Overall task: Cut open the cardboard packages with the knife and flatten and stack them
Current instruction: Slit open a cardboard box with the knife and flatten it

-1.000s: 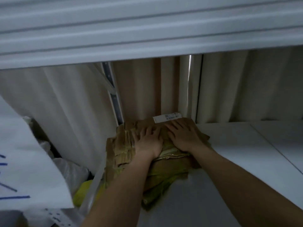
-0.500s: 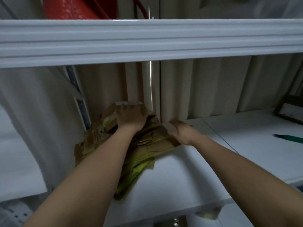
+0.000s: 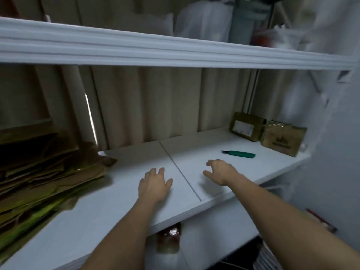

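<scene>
A stack of flattened brown and green cardboard (image 3: pixel 44 178) lies at the left end of the white shelf (image 3: pixel 109 207). Two unopened cardboard packages stand at the far right: one with a white label (image 3: pixel 246 128) and one beside it (image 3: pixel 282 140). A green-handled knife (image 3: pixel 240 153) lies on the shelf in front of them. My left hand (image 3: pixel 154 185) hovers flat over the shelf's middle, fingers spread, holding nothing. My right hand (image 3: pixel 221 171) is a little to its right with loosely bent fingers, holding nothing, a short way left of the knife.
An upper white shelf (image 3: pixel 175 53) overhangs the work area and carries white bags (image 3: pixel 202 22). A corrugated beige wall (image 3: pixel 155 102) backs the shelf. Below the front edge sits a brown packet (image 3: pixel 169 238). A white wall (image 3: pixel 335 152) bounds the right.
Both hands have left the cardboard stack and moved right over the bare shelf. My view swung right, bringing the knife and the two packages into sight.
</scene>
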